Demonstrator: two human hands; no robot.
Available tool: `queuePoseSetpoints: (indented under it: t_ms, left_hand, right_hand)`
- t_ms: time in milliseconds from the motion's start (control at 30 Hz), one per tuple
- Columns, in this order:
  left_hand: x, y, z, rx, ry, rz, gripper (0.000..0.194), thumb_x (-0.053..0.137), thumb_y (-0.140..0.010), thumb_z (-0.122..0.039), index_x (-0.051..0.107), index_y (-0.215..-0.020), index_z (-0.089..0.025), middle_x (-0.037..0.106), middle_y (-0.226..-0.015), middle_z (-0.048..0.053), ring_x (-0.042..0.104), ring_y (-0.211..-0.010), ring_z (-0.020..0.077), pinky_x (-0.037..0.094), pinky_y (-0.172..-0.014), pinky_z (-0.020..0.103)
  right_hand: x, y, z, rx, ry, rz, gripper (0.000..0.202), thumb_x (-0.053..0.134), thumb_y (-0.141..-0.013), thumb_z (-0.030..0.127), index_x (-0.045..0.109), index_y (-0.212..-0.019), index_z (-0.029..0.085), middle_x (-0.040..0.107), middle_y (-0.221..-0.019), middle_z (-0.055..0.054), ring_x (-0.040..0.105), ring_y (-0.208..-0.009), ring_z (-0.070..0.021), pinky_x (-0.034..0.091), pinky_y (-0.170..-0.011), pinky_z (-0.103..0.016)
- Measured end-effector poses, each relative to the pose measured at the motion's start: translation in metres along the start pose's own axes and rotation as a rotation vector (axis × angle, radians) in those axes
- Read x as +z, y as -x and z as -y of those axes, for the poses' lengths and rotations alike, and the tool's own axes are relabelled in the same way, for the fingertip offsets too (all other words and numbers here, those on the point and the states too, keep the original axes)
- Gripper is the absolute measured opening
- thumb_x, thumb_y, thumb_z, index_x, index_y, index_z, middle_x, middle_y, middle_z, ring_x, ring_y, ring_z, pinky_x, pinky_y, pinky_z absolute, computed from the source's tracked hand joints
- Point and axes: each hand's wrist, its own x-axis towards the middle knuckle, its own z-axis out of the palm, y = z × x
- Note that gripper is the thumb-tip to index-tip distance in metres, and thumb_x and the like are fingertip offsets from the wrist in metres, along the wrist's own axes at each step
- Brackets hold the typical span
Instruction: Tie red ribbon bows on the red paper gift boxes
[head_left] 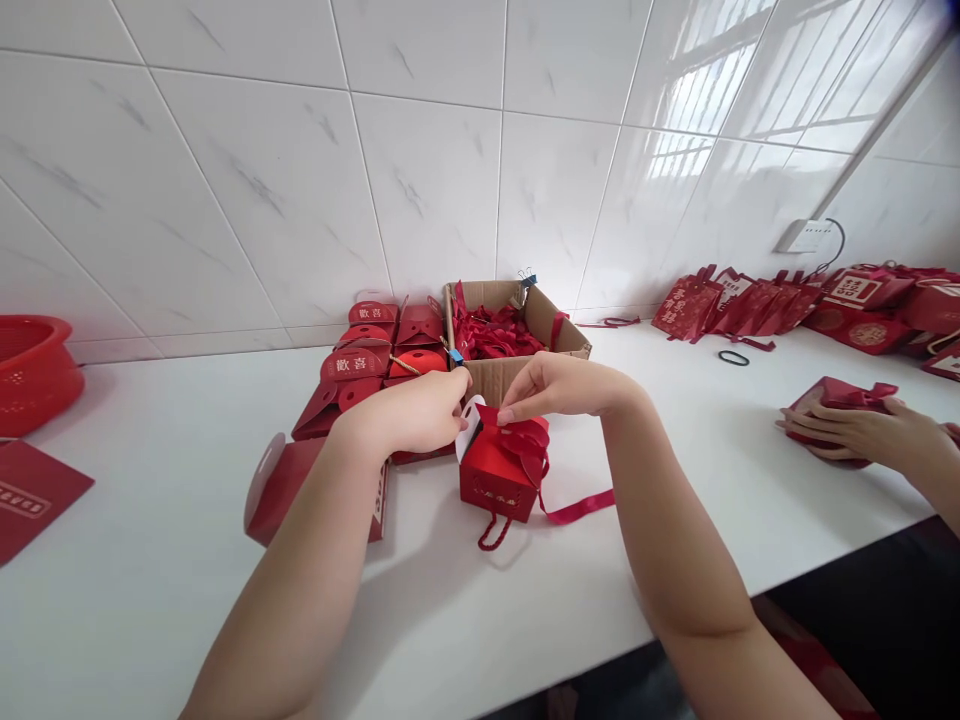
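Red gift box (491, 490), braided cord (492, 546) nearest, sat between the left hand (424, 412), curled at its pale flap (463, 443), grip unclear, and the right hand (559, 385), pinching its red top flap (487, 413); beyond both stood a cardboard box (495, 378) holding ribbons (495, 333)

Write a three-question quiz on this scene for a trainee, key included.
1. Which thing are the person's left hand and right hand both touching?
2. True or false: the cardboard carton contains red ribbons.
3. Where is the red plastic basket? A: far left; B: far right; C: behind the carton.

Key
1. The red box with the rope loop in front.
2. True.
3. A.
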Motion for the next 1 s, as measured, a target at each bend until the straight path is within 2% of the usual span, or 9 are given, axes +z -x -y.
queuePoseSetpoints:
  t_ms: [133, 300, 500, 800, 1000]
  left_hand:
    - [0.001, 0.0, 0.0, 0.01, 0.002, -0.009, 0.022, 0.047, -0.079, -0.038, 0.052, -0.094, -0.023, 0.064, -0.078, 0.006, 0.057, -0.06, 0.0205, 0.034, -0.047, 0.028]
    - [0.0, 0.001, -0.001, -0.001, -0.001, 0.003, 0.021, 0.047, -0.078, -0.036, 0.051, -0.095, -0.023, 0.063, -0.076, 0.004, 0.054, -0.058, 0.0191, 0.033, -0.046, 0.027]
    - [-0.001, 0.002, -0.004, -0.009, -0.01, 0.012, 0.016, 0.044, -0.078, -0.034, 0.049, -0.088, -0.023, 0.063, -0.077, 0.004, 0.055, -0.059, 0.0183, 0.033, -0.046, 0.026]
    - [-0.001, 0.003, -0.007, -0.028, -0.013, 0.001, 0.009, 0.047, -0.076, -0.03, 0.049, -0.077, -0.022, 0.062, -0.074, 0.004, 0.054, -0.058, 0.0182, 0.032, -0.046, 0.028]
    - [-0.001, 0.001, -0.008, -0.025, -0.022, 0.039, 0.007, 0.048, -0.074, -0.026, 0.053, -0.079, -0.022, 0.06, -0.069, 0.004, 0.05, -0.055, 0.0167, 0.029, -0.045, 0.028]
  right_hand:
    - [0.002, -0.006, -0.001, -0.021, -0.02, 0.05, 0.028, 0.063, -0.074, 0.044, 0.074, -0.073, 0.019, 0.052, -0.058, 0.001, 0.036, -0.051, -0.0081, 0.028, -0.046, -0.024]
    - [0.002, -0.008, -0.002, -0.046, -0.046, 0.08, 0.025, 0.064, -0.074, 0.043, 0.075, -0.075, 0.02, 0.057, -0.062, 0.0, 0.042, -0.055, -0.0097, 0.034, -0.051, -0.024]
    - [0.006, -0.013, -0.007, -0.013, -0.089, 0.042, 0.028, 0.064, -0.075, 0.046, 0.074, -0.075, 0.019, 0.057, -0.063, 0.0, 0.043, -0.057, -0.0098, 0.036, -0.053, -0.025]
    - [0.006, -0.019, -0.013, -0.045, -0.099, 0.07, 0.032, 0.063, -0.076, 0.049, 0.073, -0.08, 0.018, 0.055, -0.063, 0.001, 0.041, -0.056, -0.0084, 0.033, -0.052, -0.024]
    - [0.009, -0.023, -0.014, -0.009, -0.079, 0.049, 0.03, 0.064, -0.075, 0.045, 0.073, -0.079, 0.018, 0.056, -0.064, 0.0, 0.041, -0.055, -0.0087, 0.032, -0.051, -0.025]
